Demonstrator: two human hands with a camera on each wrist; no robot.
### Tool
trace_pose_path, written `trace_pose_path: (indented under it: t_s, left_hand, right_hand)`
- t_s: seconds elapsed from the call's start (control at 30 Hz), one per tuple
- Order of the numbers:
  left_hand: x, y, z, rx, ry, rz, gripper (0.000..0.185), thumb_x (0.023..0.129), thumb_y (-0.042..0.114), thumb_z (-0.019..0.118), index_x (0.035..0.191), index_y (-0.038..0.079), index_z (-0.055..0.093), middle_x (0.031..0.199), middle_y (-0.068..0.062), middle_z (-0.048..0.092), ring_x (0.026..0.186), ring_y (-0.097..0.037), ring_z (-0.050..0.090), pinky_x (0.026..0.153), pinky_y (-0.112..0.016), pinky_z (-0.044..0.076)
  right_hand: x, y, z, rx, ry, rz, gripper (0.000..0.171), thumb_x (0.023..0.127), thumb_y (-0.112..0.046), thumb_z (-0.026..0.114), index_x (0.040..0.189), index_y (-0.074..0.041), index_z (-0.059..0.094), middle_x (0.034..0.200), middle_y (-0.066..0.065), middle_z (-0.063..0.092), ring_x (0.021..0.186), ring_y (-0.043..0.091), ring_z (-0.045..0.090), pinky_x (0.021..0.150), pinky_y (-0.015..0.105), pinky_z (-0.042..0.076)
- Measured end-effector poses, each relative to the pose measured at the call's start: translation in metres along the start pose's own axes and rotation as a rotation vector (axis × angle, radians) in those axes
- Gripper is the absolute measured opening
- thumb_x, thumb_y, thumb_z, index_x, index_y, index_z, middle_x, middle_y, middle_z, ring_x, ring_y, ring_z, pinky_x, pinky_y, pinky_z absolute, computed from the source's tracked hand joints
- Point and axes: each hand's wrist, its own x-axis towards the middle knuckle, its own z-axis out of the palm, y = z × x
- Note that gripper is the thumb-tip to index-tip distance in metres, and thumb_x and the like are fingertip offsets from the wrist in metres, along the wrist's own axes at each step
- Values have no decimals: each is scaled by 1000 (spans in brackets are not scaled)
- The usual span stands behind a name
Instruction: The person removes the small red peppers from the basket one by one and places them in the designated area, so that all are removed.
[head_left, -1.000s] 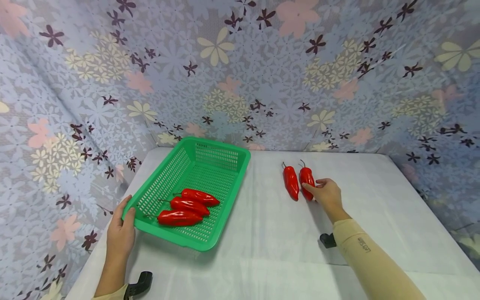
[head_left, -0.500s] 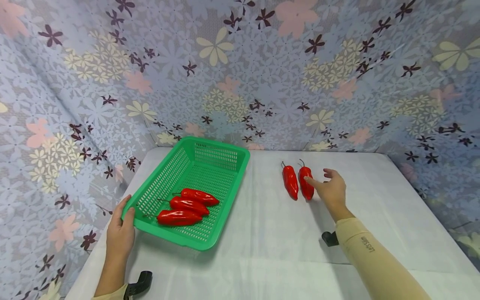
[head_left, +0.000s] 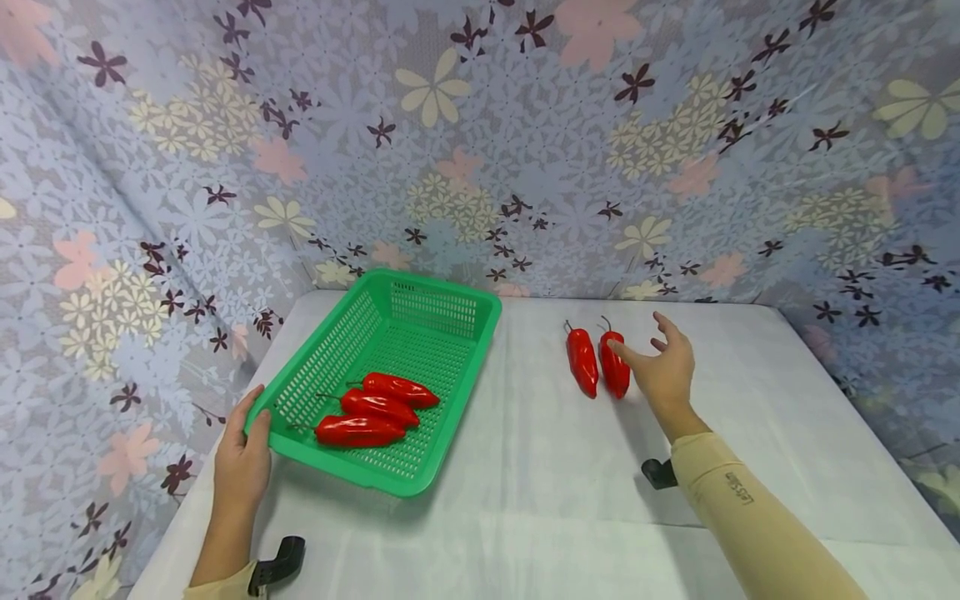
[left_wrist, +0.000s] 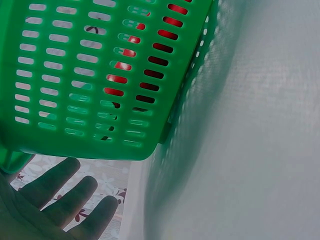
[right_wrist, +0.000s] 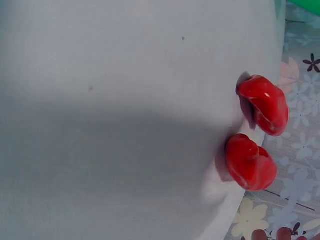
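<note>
My left hand (head_left: 242, 471) grips the near left corner of a green plastic basket (head_left: 463, 387), thumb over the rim. Its other fingers (left_wrist: 75, 207) stretch out below the rim in the left wrist view. Three glossy red peppers (head_left: 360, 431) lie side by side in the near half of the basket. On the white table, two more red peppers lie close together, a left one (head_left: 582, 363) and a right one (head_left: 615, 367). My right hand (head_left: 666, 375) hovers just right of the right pepper, thumb and fingers spread, holding nothing. Whether the thumb touches that pepper, I cannot tell.
A white cloth covers the table (head_left: 540, 467). Flower-patterned fabric (head_left: 450, 150) rises along its back and sides. A black wrist mount (head_left: 281, 562) sits at my left wrist, and another black mount (head_left: 660, 473) at my right.
My right hand has let go of the right pepper, drawn back slightly to the right and spread its fingers. The left hand and the basket stay in place.
</note>
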Motion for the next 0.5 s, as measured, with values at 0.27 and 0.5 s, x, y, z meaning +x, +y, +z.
trace_pose_path:
  t_s: [0.27,0.5]
  left_hand:
    - [2,-1,0,14,-10,0,54,107,45,34,158,28,36,160,-11,33,139,-38,35,109,-67,25]
    - [2,-1,0,19,-13,-6,54,107,45,33,158,28,35,160,-11,33,135,-37,37,108,-67,27]
  right_hand:
    - [-3,-11,4,23,4,-39,84,88,-33,80,157,-19,35,155,15,36,136,36,44,96,54,48]
    - [-4,-20,8,59,-13,-94,81,88,-33,80,157,-20,38,152,15,39,135,35,45,99,50,47]
